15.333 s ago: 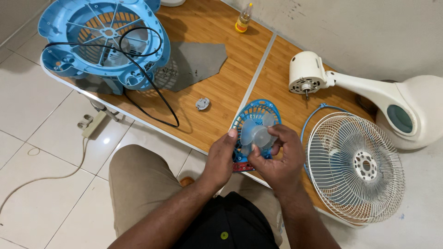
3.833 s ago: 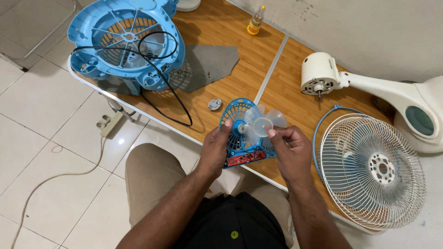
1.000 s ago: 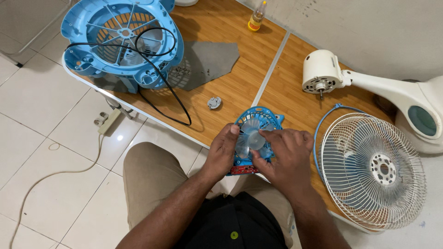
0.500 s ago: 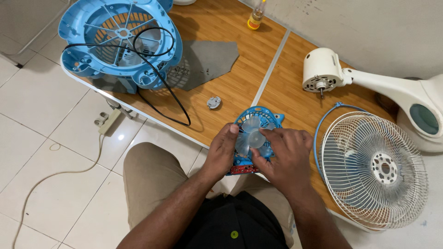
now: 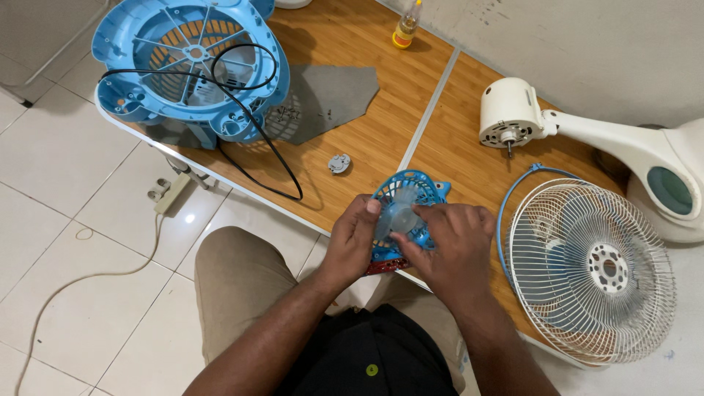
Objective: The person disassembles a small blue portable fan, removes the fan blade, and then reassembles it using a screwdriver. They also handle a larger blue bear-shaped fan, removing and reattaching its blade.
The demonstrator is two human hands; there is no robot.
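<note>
Wood-grain laminate counter [image 5: 367, 139] filled the upper view, set over pale floor tiles [image 5: 59, 220], and the person sat at its near edge. Both hands met on a small round blue plastic fan with a grille housing [image 5: 411, 192], held just over the counter's edge above the lap. Left hand [image 5: 352, 242] wrapped the fan's left rim, its grip closed on the housing; right hand [image 5: 455, 246] came in from the right, fingertips pinched on the pale translucent blade hub [image 5: 400, 218] at the centre.

Risk number one, as I judged it: those thin blades. With the pinch so close to the hub, a hard twist or an off-axis pull could have cracked a blade or bent the little shaft. Risk two: the fan hung at the edge, so a slip would have dropped it onto the tiles.

A small grey round fitting [image 5: 339, 163] lay loose on the counter nearby and could have been knocked off by an elbow. A big blue fan housing [image 5: 187, 66] with its black cord [image 5: 271, 147], a white wire fan guard [image 5: 590, 271] and a cream fan motor head [image 5: 510, 117] crowded the surface.
</note>
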